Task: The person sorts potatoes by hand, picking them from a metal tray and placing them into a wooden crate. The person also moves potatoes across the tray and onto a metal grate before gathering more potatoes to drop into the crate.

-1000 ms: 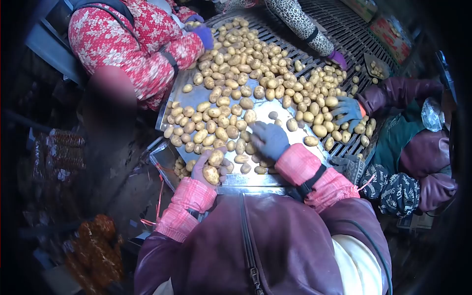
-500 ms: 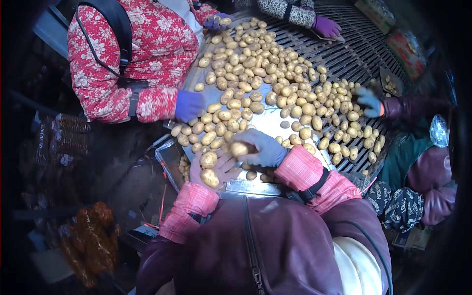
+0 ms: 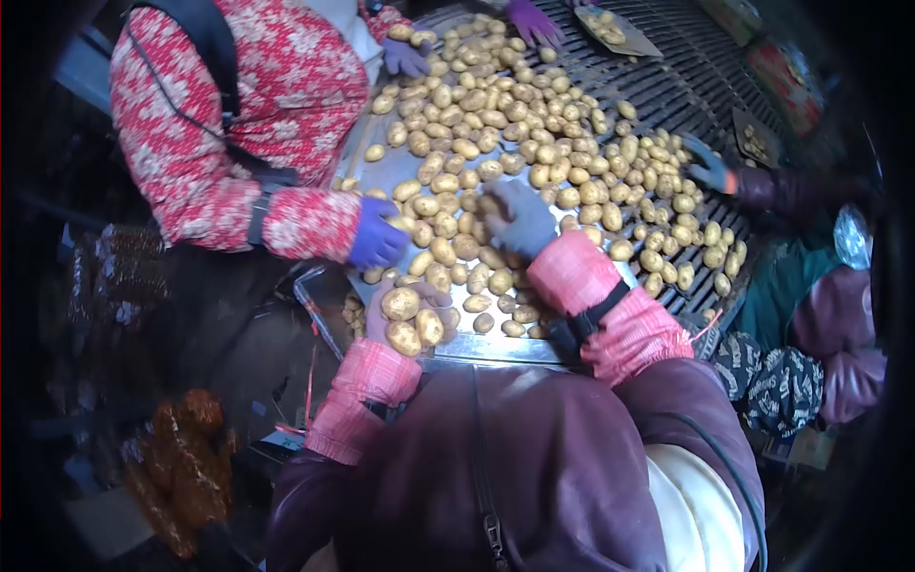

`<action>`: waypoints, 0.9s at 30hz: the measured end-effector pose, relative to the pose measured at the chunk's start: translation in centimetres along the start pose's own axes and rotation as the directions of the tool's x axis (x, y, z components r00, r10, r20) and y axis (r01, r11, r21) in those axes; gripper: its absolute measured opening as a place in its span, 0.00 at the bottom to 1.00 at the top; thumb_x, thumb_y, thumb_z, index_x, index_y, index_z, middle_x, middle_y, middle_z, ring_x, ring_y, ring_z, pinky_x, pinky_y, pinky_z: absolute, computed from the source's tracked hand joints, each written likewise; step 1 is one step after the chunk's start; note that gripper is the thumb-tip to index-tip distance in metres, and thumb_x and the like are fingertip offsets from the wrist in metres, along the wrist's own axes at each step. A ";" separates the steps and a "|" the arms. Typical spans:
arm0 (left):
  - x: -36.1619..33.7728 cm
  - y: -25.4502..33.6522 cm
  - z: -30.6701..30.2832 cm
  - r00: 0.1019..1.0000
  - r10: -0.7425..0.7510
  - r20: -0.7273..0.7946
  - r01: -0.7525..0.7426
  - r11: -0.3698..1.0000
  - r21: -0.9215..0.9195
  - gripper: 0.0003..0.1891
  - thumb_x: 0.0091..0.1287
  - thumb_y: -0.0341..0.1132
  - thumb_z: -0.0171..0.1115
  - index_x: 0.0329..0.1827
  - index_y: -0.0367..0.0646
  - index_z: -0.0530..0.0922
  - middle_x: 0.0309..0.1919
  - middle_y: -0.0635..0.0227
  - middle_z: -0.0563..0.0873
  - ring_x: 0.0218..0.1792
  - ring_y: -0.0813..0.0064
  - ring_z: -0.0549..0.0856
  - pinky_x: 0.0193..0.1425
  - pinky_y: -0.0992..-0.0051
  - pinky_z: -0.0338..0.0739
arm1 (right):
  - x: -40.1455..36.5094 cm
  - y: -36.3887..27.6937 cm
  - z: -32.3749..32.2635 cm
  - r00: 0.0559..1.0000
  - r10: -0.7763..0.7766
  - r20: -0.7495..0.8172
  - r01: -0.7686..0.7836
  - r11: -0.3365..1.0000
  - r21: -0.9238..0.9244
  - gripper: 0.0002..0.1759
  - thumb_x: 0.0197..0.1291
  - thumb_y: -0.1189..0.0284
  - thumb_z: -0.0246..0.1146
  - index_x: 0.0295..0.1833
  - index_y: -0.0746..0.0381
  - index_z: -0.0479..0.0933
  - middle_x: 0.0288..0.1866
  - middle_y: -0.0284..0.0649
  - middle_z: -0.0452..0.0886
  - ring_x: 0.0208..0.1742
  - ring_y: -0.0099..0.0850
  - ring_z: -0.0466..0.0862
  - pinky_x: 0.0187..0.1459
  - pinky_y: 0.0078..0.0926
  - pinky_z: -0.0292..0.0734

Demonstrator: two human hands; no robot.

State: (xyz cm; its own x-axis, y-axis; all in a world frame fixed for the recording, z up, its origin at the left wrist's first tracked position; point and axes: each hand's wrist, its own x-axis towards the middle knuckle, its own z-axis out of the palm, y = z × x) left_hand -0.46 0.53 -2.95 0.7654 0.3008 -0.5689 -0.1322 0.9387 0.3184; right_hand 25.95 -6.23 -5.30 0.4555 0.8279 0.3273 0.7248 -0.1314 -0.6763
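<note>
Three potatoes (image 3: pixel 402 337) rest in my left hand (image 3: pixel 377 317), palm up with the fingers curled under them, near the tray's front left. My right hand (image 3: pixel 523 219), in a grey-blue glove, is over the potato pile (image 3: pixel 477 124) with its fingers bent down among the potatoes; what lies under the fingers is hidden. Loose potatoes lie between my two hands on the metal tray (image 3: pixel 448 353).
A person in a red floral jacket (image 3: pixel 229 143) reaches in from the left with purple gloves. Another gloved hand (image 3: pixel 710 167) is at the right over the slatted grate (image 3: pixel 681 86). A purple glove (image 3: pixel 536 23) shows at the top. Orange net bags (image 3: pixel 181 467) lie lower left.
My left hand now holds three potatoes instead of two. My right hand has moved up and right, away from the left one. The co-worker's purple glove at the left came closer.
</note>
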 end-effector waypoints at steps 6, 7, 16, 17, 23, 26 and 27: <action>-1.0 -0.8 2.4 0.991 -0.022 -0.130 0.042 0.987 0.153 0.37 0.73 0.66 0.39 0.67 0.42 0.74 0.48 0.54 0.86 0.31 0.59 0.85 0.30 0.61 0.83 | -5.9 -8.7 -3.3 0.919 -0.236 0.315 0.122 0.932 0.342 0.24 0.60 0.60 0.66 0.59 0.59 0.79 0.51 0.47 0.79 0.51 0.49 0.79 0.54 0.45 0.75; -1.3 -0.9 2.0 0.998 -0.038 -0.058 0.048 0.983 0.175 0.38 0.73 0.66 0.38 0.69 0.42 0.73 0.49 0.54 0.86 0.31 0.59 0.86 0.31 0.61 0.84 | -6.5 -7.6 -3.5 0.948 -0.223 0.225 0.172 0.959 0.224 0.25 0.59 0.59 0.67 0.60 0.59 0.79 0.52 0.48 0.79 0.52 0.49 0.79 0.54 0.46 0.74; -1.8 -1.4 0.8 0.983 -0.156 0.096 0.144 0.982 0.122 0.40 0.74 0.67 0.35 0.77 0.46 0.65 0.55 0.43 0.83 0.34 0.58 0.87 0.35 0.57 0.86 | -8.4 6.3 -8.8 0.970 -0.085 -0.228 -0.119 0.653 -0.748 0.28 0.57 0.62 0.66 0.63 0.58 0.74 0.62 0.46 0.74 0.61 0.50 0.74 0.59 0.46 0.74; -1.6 -1.3 0.9 0.982 -0.168 0.090 0.158 0.982 0.106 0.40 0.74 0.68 0.35 0.77 0.46 0.64 0.55 0.43 0.83 0.35 0.57 0.87 0.35 0.56 0.86 | -8.5 6.5 -8.6 0.984 -0.011 -0.177 -0.122 0.683 -0.720 0.28 0.57 0.63 0.65 0.63 0.57 0.74 0.62 0.46 0.74 0.62 0.50 0.73 0.59 0.46 0.73; -1.2 -1.5 -0.4 0.979 -0.174 0.102 0.159 0.977 0.141 0.41 0.73 0.69 0.37 0.78 0.47 0.62 0.55 0.42 0.82 0.35 0.56 0.87 0.36 0.54 0.87 | -8.7 6.3 -9.4 0.969 0.130 -0.212 -0.226 0.814 -0.535 0.17 0.53 0.67 0.64 0.50 0.55 0.79 0.49 0.44 0.77 0.53 0.47 0.76 0.53 0.47 0.74; -0.6 -1.8 -1.3 0.982 -0.162 0.098 0.138 0.968 0.210 0.41 0.73 0.69 0.38 0.78 0.47 0.62 0.55 0.42 0.82 0.35 0.56 0.87 0.36 0.54 0.87 | -7.7 6.6 -9.7 0.958 0.277 -0.082 -0.261 0.711 -0.653 0.20 0.56 0.66 0.65 0.56 0.49 0.79 0.57 0.42 0.75 0.58 0.49 0.74 0.58 0.47 0.75; -0.6 -1.8 -1.6 0.981 -0.165 0.103 0.139 0.965 0.222 0.41 0.73 0.69 0.38 0.78 0.47 0.63 0.55 0.41 0.82 0.35 0.56 0.87 0.36 0.54 0.87 | -7.6 6.5 -9.6 0.956 0.288 -0.054 -0.245 0.682 -0.689 0.19 0.56 0.66 0.65 0.55 0.49 0.80 0.57 0.42 0.75 0.58 0.49 0.74 0.57 0.47 0.76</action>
State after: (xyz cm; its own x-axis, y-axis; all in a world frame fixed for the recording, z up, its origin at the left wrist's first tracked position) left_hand -1.68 -1.07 -4.41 0.8372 0.1232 -0.5328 0.1182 0.9105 0.3963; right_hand 32.15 -18.57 -5.82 0.6724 0.7241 0.1536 0.7391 -0.6680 -0.0869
